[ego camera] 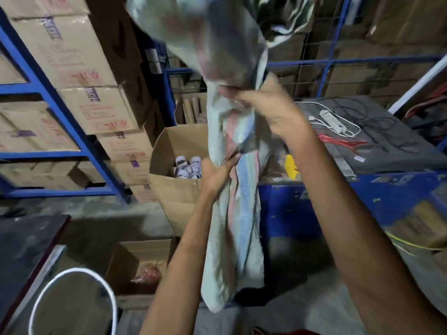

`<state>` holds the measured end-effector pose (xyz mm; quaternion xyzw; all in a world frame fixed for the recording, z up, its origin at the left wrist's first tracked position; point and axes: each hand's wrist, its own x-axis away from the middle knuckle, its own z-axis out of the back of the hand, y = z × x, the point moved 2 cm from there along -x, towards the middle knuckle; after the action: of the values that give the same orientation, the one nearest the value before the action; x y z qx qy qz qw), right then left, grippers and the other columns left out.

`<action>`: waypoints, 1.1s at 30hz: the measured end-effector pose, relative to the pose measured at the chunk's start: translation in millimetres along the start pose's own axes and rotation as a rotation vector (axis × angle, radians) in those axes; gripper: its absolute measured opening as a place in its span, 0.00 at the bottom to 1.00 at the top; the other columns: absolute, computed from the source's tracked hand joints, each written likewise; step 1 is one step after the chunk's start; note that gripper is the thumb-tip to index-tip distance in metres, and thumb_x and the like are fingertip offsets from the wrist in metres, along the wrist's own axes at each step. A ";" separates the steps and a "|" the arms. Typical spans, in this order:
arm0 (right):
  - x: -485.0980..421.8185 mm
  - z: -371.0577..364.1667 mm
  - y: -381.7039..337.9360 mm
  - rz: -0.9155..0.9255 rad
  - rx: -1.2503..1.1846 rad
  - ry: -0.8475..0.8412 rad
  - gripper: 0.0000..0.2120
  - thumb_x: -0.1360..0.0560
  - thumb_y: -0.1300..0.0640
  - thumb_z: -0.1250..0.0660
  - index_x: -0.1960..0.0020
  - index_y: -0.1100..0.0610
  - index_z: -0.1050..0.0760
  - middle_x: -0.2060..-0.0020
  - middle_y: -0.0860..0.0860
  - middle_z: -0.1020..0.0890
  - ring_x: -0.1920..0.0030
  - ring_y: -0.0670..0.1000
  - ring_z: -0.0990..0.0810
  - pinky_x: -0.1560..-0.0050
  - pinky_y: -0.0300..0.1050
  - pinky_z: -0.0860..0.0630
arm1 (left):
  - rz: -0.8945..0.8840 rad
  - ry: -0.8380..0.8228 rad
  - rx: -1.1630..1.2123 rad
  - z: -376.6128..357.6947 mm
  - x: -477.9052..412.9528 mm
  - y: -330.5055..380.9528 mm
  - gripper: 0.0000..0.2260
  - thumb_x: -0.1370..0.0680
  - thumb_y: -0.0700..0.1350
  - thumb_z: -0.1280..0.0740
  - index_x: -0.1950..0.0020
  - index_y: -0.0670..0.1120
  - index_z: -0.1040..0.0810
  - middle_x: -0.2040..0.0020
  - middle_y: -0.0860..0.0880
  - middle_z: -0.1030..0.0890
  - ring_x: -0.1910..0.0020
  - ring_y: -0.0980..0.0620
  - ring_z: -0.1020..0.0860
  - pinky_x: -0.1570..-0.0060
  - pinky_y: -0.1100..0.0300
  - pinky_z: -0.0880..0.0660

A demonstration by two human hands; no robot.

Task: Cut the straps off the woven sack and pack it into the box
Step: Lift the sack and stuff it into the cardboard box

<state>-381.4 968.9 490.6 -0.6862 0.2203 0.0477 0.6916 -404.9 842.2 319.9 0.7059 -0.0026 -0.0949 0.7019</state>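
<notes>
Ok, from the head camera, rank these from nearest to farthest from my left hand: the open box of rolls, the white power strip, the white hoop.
1. Open box of rolls, just left.
2. White power strip, upper right.
3. White hoop, lower left.

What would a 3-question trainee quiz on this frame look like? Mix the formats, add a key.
1. True or false: both hands hold the woven sack off the floor.
2. Which grip is higher on the sack?
A. left hand
B. right hand
3. Fill in: the open cardboard box behind the sack holds white ____.

Key:
1. True. The sack hangs gathered between both grips.
2. B. The right hand pinches the sack above the left.
3. Rolls, seemingly tape; too blurred to be sure.
</notes>
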 end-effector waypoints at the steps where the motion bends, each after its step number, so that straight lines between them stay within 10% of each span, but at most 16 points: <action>1: 2.5 14.3 1.5 0.010 -0.014 -0.004 0.35 0.40 0.56 0.17 0.36 0.55 0.27 0.46 0.56 0.17 0.46 0.50 0.16 0.44 0.43 0.21 | 0.038 0.032 0.049 2.1 -10.1 14.8 0.13 0.29 0.43 0.21 0.45 0.47 0.15 0.56 0.61 0.13 0.52 0.64 0.15 0.51 0.66 0.20; 7: 79.2 60.1 111.4 -0.258 0.249 -0.125 0.61 0.40 0.58 0.17 0.20 0.49 0.55 0.25 0.51 0.37 0.26 0.46 0.37 0.28 0.42 0.38 | 0.227 -0.141 0.434 3.1 -35.6 80.2 0.17 0.22 0.41 0.28 0.34 0.37 0.20 0.35 0.37 0.19 0.34 0.39 0.22 0.30 0.41 0.28; 12: 108.8 -1.5 171.3 -0.508 0.048 -0.072 0.15 0.31 0.72 0.27 0.49 0.59 0.23 0.59 0.45 0.14 0.60 0.42 0.16 0.53 0.41 0.21 | 0.308 -0.232 0.531 -28.9 -25.4 110.8 0.20 0.21 0.40 0.30 0.30 0.35 0.24 0.31 0.34 0.23 0.31 0.35 0.24 0.30 0.41 0.28; 14: 104.8 -2.3 170.5 -0.527 -0.004 0.021 0.13 0.31 0.69 0.25 0.53 0.56 0.22 0.65 0.42 0.14 0.63 0.40 0.16 0.61 0.37 0.21 | 0.255 -0.139 0.362 -16.1 -26.6 119.5 0.20 0.22 0.45 0.28 0.33 0.37 0.21 0.36 0.39 0.18 0.37 0.40 0.20 0.32 0.46 0.26; 18: 84.5 29.4 157.8 -0.532 0.337 0.088 0.20 0.35 0.61 0.21 0.44 0.64 0.19 0.49 0.58 0.15 0.49 0.55 0.16 0.46 0.50 0.19 | 0.140 0.042 -0.771 53.8 -35.8 131.2 0.34 0.29 0.71 0.32 0.47 0.38 0.17 0.51 0.44 0.17 0.50 0.45 0.18 0.52 0.54 0.24; 22: 66.2 54.0 122.6 -0.400 0.892 0.063 0.26 0.36 0.47 0.23 0.43 0.61 0.19 0.46 0.60 0.16 0.45 0.59 0.17 0.47 0.52 0.21 | -0.433 0.329 -0.767 72.7 -23.1 155.8 0.14 0.26 0.56 0.31 0.55 0.46 0.21 0.60 0.49 0.16 0.56 0.46 0.17 0.57 0.54 0.25; 26: 53.5 49.9 77.7 -0.113 1.054 -0.036 0.25 0.37 0.38 0.26 0.53 0.57 0.18 0.54 0.58 0.15 0.50 0.60 0.17 0.56 0.49 0.21 | -0.735 -0.001 -0.744 29.0 -33.4 169.8 0.17 0.20 0.57 0.36 0.41 0.45 0.22 0.47 0.49 0.16 0.45 0.50 0.20 0.44 0.53 0.27; 29: 44.4 54.3 39.7 0.068 0.909 0.073 0.23 0.39 0.38 0.29 0.55 0.56 0.19 0.58 0.53 0.14 0.53 0.56 0.15 0.58 0.48 0.21 | -0.529 -0.244 -0.961 22.0 -64.6 159.0 0.23 0.18 0.62 0.44 0.34 0.50 0.21 0.40 0.47 0.17 0.36 0.48 0.23 0.26 0.46 0.41; 33: 24.7 77.1 -4.5 0.181 0.507 0.119 0.19 0.38 0.52 0.24 0.47 0.50 0.18 0.52 0.45 0.14 0.49 0.42 0.16 0.47 0.46 0.19 | -0.195 -0.359 -0.867 30.4 -77.6 140.8 0.38 0.24 0.76 0.52 0.35 0.52 0.18 0.30 0.49 0.22 0.26 0.54 0.32 0.29 0.53 0.50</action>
<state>-339.1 1037.7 482.7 -0.4701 0.3257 0.0123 0.8202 -467.0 820.7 469.7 0.3176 -0.0180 -0.2731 0.9079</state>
